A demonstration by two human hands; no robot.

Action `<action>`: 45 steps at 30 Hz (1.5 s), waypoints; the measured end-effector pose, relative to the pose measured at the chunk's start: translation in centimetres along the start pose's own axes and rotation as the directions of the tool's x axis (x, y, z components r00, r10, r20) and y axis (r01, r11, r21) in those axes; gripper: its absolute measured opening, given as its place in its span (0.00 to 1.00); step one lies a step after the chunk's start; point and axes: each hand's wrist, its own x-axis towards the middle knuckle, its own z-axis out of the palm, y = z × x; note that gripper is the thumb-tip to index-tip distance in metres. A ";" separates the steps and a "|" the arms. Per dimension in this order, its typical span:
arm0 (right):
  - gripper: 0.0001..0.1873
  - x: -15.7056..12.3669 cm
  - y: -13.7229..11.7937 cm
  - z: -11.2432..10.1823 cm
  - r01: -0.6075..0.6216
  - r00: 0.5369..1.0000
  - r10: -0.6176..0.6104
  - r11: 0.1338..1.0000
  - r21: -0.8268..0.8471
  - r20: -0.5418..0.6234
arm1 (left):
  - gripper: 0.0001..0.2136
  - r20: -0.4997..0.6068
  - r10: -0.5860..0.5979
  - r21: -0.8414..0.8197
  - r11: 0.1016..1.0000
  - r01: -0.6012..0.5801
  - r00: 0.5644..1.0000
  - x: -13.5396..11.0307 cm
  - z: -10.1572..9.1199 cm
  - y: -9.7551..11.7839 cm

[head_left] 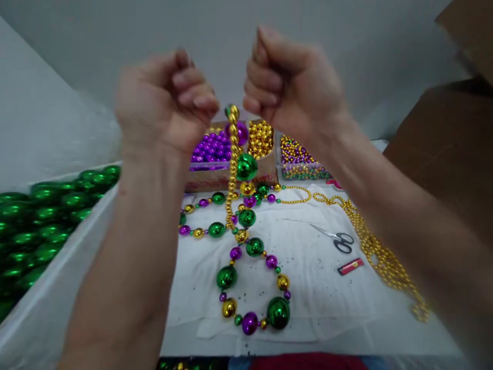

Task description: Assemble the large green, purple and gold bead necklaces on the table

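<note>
Tightening appeared to be the step in hand: the left hand (165,100) at 11 o'clock and right hand (295,85) at 1 o'clock were clenched, contents indiscernible. The bead necklace (247,218) hung toward 6 o'clock; even outward tension seemed required next.

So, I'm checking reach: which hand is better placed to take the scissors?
Probably the right hand: the scissors lie on its side of the white cloth, with the left hand farther away.

White cloth-covered tabletop (316,308): black-handled metal scissors (336,237), red oblong lighter (351,266), gold bead strands (385,259), green-purple-gold bead necklace (216,229), brown cardboard box (227,181), clear plastic bin (302,172).
</note>
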 end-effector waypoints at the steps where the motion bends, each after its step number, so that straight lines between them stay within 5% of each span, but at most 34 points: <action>1: 0.17 -1.1 1.4 -0.6 -0.009 1.000 0.009 1.000 0.019 -0.008 | 0.22 0.087 0.016 0.007 1.000 -0.017 0.996 -0.7 -1.0 -1.6; 9: 0.13 -10.6 9.4 -2.8 -0.144 0.962 0.205 0.942 0.302 -0.181 | 0.11 0.080 -0.186 -0.168 0.966 0.198 0.979 -5.6 -8.6 -12.3; 19: 0.16 -15.7 13.1 -3.6 -0.193 0.887 0.354 0.868 0.458 -0.296 | 0.07 0.029 -0.307 -0.228 0.924 0.306 0.951 -8.6 -11.0 -17.6; 25: 0.15 -21.1 16.0 -2.7 -0.248 0.807 0.491 0.787 0.566 -0.329 | 0.06 -0.098 -0.379 -0.281 0.898 0.340 0.920 -13.9 -12.4 -21.4; 30: 0.15 -24.6 16.2 -2.0 -0.248 0.750 0.562 0.728 0.640 -0.349 | 0.07 -0.121 -0.428 -0.270 0.882 0.386 0.895 -17.5 -11.8 -22.8; 37: 0.16 -25.0 15.3 -2.8 -0.237 0.719 0.568 0.742 0.627 -0.400 | 0.10 -0.078 -0.440 -0.235 0.880 0.413 0.895 -16.4 -10.8 -23.3; 45: 0.16 -25.6 14.5 -2.3 -0.201 0.739 0.542 0.744 0.637 -0.399 | 0.10 -0.047 -0.463 -0.205 0.872 0.445 0.885 -16.4 -10.2 -23.1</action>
